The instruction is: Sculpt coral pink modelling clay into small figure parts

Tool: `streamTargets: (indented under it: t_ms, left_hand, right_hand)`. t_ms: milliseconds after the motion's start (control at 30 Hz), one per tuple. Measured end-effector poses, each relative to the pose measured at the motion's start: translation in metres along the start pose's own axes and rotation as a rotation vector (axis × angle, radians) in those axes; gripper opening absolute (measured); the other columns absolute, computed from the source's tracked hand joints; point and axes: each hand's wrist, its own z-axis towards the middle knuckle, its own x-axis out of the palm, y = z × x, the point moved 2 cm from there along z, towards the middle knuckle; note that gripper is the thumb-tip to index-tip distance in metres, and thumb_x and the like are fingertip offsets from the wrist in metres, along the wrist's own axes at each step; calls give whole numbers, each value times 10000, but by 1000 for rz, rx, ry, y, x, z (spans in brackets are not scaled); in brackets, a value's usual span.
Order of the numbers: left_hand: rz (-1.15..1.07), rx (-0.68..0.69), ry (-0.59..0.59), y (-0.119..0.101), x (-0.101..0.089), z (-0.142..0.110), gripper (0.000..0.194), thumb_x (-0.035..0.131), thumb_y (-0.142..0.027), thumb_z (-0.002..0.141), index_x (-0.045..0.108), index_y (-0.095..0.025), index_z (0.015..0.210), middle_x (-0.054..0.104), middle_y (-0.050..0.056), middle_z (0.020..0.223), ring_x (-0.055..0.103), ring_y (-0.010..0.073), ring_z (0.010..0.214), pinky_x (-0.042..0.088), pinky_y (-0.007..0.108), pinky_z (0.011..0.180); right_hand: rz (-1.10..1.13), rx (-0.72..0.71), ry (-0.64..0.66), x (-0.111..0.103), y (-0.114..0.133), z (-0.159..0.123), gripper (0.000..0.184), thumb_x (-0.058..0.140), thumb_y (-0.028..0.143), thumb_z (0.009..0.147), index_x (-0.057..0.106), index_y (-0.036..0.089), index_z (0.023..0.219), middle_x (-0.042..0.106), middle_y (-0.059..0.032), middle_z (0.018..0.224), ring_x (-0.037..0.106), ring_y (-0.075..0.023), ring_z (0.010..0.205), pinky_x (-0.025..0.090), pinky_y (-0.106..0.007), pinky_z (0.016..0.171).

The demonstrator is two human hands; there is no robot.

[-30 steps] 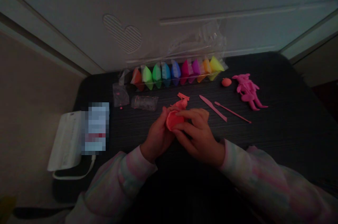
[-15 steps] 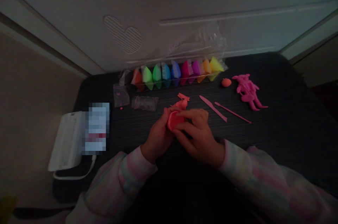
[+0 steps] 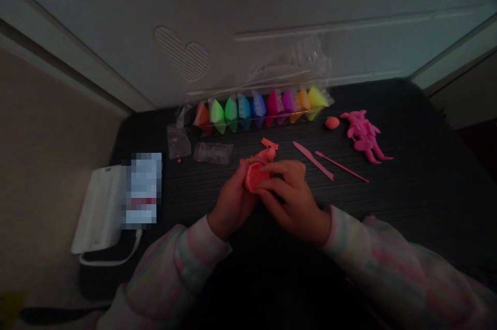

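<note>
Between both hands is a hollow, cup-shaped piece of coral-red modelling clay (image 3: 256, 176), its opening facing up toward me. My left hand (image 3: 236, 198) wraps its outer left side. The fingers of my right hand (image 3: 288, 192) pinch its right rim, some tips reaching inside. Just beyond lie loose coral clay scraps (image 3: 267, 152), partly hidden behind the hands. To the right rest a pink plastic knife (image 3: 312, 160) and a thin pink modelling stick (image 3: 341, 166). Farther right are a small orange-red clay ball (image 3: 332, 123) and a pink clay figure (image 3: 363, 135).
Along the back edge of the dark table (image 3: 419, 200) runs a row of coloured clay packets (image 3: 244, 111) in clear plastic. Clear wrappers (image 3: 213, 153) lie at left. A blurred-out phone (image 3: 143, 190) and a white box with a cable (image 3: 100, 208) sit at far left.
Both hands stay in nearly the same place on the clay cup, with only slight finger shifts at its rim. Nothing else on the table has moved.
</note>
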Motion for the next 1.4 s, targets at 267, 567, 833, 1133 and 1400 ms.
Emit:
streamTargets:
  t_ms: [267, 567, 833, 1133, 1400]
  left_hand:
    - [106, 24, 87, -3, -1, 1, 382, 353, -350, 887, 654, -150, 763, 650, 61, 928, 576, 130, 673, 447, 268, 643]
    - [198, 169, 172, -3, -6, 0, 228, 466, -271, 850, 628, -180, 983, 627, 61, 1113, 545, 185, 1056, 388, 313, 930]
    - [456, 184, 223, -2, -16, -1, 265, 494, -263, 823, 594, -235, 1067, 532, 35, 1260, 440, 211, 1196, 334, 344, 998]
    - [1524, 620, 185, -15, -9, -8, 223, 521, -141, 756, 571, -159, 972, 612, 69, 958, 564, 177, 908, 445, 313, 819]
    - [1664, 557, 124, -20, -7, -4, 80, 531, -159, 766, 604, -168, 798, 627, 13, 779, 586, 131, 720, 466, 258, 679]
  right_hand:
    - [116, 161, -138, -11, -13, 5, 156, 458, 130, 831, 530, 214, 940, 578, -50, 933, 533, -187, 916, 429, -371, 805]
    - [255, 491, 59, -2, -19, 8, 109, 565, 254, 786, 539, 174, 856, 543, 22, 679, 493, -90, 570, 399, -214, 520]
    - [132, 341, 77, -5, -21, 11, 37, 554, 173, 788, 575, 179, 759, 577, -16, 748, 530, -132, 726, 424, -249, 653]
    - [-44, 298, 475, -7, -28, 12, 71, 506, 179, 801, 576, 166, 799, 621, -26, 763, 562, -143, 693, 403, -256, 622]
    - [-105, 240, 435, -6, -23, 12, 94, 493, 187, 822, 583, 160, 830, 635, -46, 817, 574, -164, 779, 422, -279, 699]
